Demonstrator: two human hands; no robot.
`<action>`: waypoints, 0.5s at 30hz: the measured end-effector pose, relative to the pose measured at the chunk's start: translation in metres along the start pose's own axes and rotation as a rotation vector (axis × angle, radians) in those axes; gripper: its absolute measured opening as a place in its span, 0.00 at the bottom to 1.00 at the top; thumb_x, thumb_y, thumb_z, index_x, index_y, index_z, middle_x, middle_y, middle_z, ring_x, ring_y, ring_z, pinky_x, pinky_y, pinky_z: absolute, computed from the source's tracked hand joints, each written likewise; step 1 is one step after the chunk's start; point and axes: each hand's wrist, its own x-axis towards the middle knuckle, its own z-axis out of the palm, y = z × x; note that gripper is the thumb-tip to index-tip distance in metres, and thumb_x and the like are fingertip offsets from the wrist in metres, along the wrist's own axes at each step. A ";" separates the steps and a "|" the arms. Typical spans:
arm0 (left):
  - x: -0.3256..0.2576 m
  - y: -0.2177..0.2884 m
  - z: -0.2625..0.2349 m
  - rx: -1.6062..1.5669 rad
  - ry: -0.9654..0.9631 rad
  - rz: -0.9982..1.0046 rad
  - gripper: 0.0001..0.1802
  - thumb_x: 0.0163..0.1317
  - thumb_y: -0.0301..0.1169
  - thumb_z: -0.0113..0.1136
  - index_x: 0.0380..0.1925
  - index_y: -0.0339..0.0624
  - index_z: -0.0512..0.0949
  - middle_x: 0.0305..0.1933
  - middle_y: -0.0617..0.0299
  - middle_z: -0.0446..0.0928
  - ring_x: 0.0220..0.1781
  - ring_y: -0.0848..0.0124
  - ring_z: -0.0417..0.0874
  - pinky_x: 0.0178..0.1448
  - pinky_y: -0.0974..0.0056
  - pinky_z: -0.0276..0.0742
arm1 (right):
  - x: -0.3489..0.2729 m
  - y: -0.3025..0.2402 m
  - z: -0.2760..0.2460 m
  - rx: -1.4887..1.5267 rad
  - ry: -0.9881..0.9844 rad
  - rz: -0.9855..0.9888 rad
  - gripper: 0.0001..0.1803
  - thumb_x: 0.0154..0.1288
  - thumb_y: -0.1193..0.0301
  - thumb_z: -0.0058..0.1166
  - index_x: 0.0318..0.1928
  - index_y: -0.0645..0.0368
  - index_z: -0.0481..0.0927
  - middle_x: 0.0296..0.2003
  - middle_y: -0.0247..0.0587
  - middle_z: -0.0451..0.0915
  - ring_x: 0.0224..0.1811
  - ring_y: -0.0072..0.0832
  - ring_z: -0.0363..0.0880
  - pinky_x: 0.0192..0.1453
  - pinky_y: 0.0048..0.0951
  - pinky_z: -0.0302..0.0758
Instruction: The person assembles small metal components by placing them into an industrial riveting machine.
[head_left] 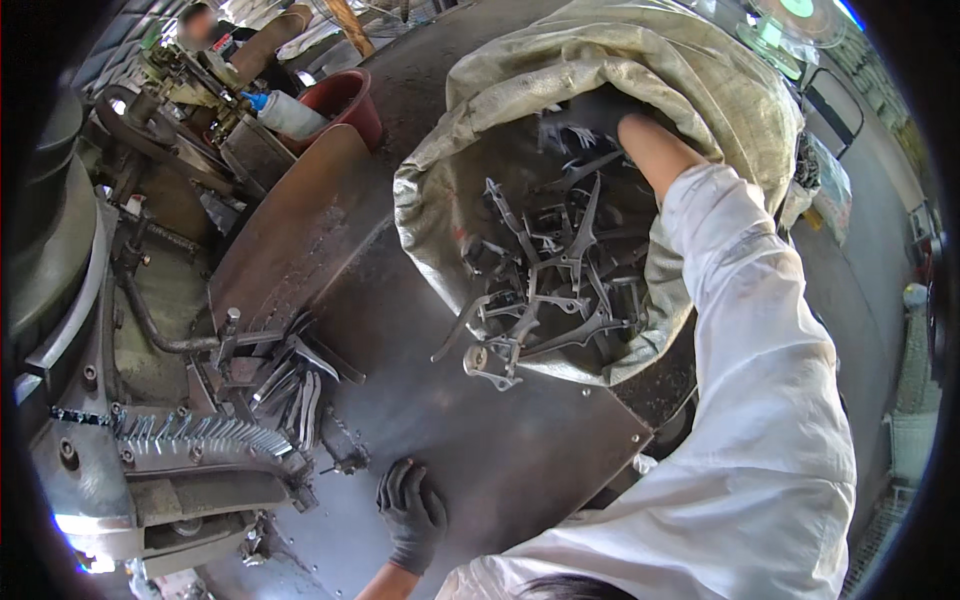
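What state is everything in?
Sack: open, rim rolled outward
Metal parts: heaped loose, some overlapping the rim
Right hand: gloved, inside sack, grip unclear
Left hand: gloved, fingers bent, nothing visibly held
Thin metal pieces: loosely piled
Red bucket: open-topped
Bottle: tilted, blue-topped

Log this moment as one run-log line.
left hand: gloved, curled, over metal tabletop | right hand: gloved, inside woven sack, grip unclear | sack contents: metal parts

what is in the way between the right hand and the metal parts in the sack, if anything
Nothing visible: the right hand is inside the open mouth of the sack, beside metal parts. Shadow hides whether it grips any.
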 end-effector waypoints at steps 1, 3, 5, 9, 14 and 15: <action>0.003 0.002 0.001 0.003 0.002 -0.001 0.22 0.57 0.26 0.61 0.54 0.39 0.78 0.62 0.45 0.77 0.65 0.44 0.77 0.69 0.41 0.71 | -0.002 0.011 0.004 0.002 0.003 -0.002 0.40 0.69 0.36 0.55 0.71 0.50 0.77 0.72 0.47 0.76 0.73 0.45 0.73 0.79 0.45 0.66; 0.004 0.003 -0.001 -0.047 -0.016 0.007 0.22 0.59 0.24 0.56 0.56 0.39 0.76 0.64 0.44 0.75 0.67 0.44 0.75 0.72 0.43 0.67 | -0.006 0.029 0.028 -0.110 0.269 0.050 0.37 0.70 0.40 0.56 0.69 0.50 0.79 0.71 0.44 0.76 0.73 0.42 0.73 0.79 0.43 0.65; 0.009 0.003 0.002 -0.085 -0.017 0.040 0.22 0.59 0.24 0.56 0.56 0.39 0.76 0.64 0.45 0.75 0.67 0.44 0.75 0.72 0.43 0.68 | 0.010 0.083 0.051 -0.014 0.206 0.050 0.38 0.65 0.41 0.60 0.69 0.49 0.79 0.70 0.47 0.77 0.72 0.45 0.74 0.79 0.45 0.65; 0.007 0.002 -0.006 -0.056 -0.025 -0.011 0.22 0.59 0.25 0.56 0.55 0.39 0.77 0.64 0.45 0.76 0.67 0.45 0.76 0.72 0.43 0.68 | 0.014 0.024 0.039 0.112 0.049 -0.127 0.31 0.73 0.46 0.52 0.67 0.50 0.80 0.70 0.43 0.78 0.73 0.38 0.74 0.79 0.41 0.65; -0.003 -0.001 -0.006 -0.035 -0.002 -0.018 0.21 0.59 0.25 0.57 0.55 0.39 0.77 0.64 0.46 0.76 0.67 0.45 0.76 0.72 0.43 0.68 | 0.017 -0.036 0.018 0.056 -0.246 0.139 0.33 0.74 0.45 0.48 0.69 0.50 0.79 0.71 0.46 0.77 0.73 0.39 0.74 0.77 0.43 0.66; 0.000 0.000 -0.006 -0.051 0.007 -0.003 0.21 0.59 0.25 0.58 0.55 0.39 0.77 0.63 0.46 0.77 0.67 0.45 0.76 0.73 0.43 0.68 | 0.014 -0.031 0.018 0.058 -0.237 0.149 0.33 0.74 0.45 0.48 0.69 0.50 0.79 0.71 0.46 0.77 0.73 0.39 0.74 0.77 0.43 0.66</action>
